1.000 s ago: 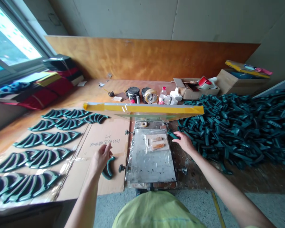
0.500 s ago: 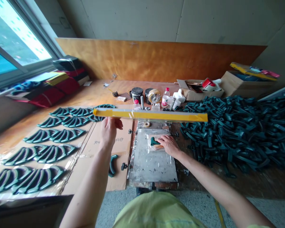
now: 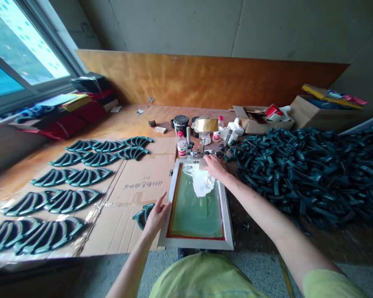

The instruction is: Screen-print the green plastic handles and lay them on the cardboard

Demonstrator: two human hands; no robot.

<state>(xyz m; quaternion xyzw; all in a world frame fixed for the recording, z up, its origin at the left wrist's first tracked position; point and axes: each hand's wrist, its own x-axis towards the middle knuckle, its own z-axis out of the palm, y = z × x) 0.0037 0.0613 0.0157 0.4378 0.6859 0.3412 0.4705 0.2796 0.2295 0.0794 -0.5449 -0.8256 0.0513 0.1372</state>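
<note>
A metal-framed screen lies flat in front of me, with white paste spread over its far half. My left hand rests at the frame's left edge, its fingers apart and nothing held. Near the far end of the screen, my right hand is closed on a flat scraper, just behind the paste. Beside my left hand, dark green curved parts lie on the cardboard, partly hidden by that hand.
Rows of green curved parts cover the cardboard at left. A large heap of green parts lies at right. Behind the screen stand a black tub, bottles, a tape roll and metal posts.
The screen has swung down from its raised, edge-on position to lie flat, covering the metal plate. My left hand has lowered and opened; my right hand has moved from the green part to the scraper.
</note>
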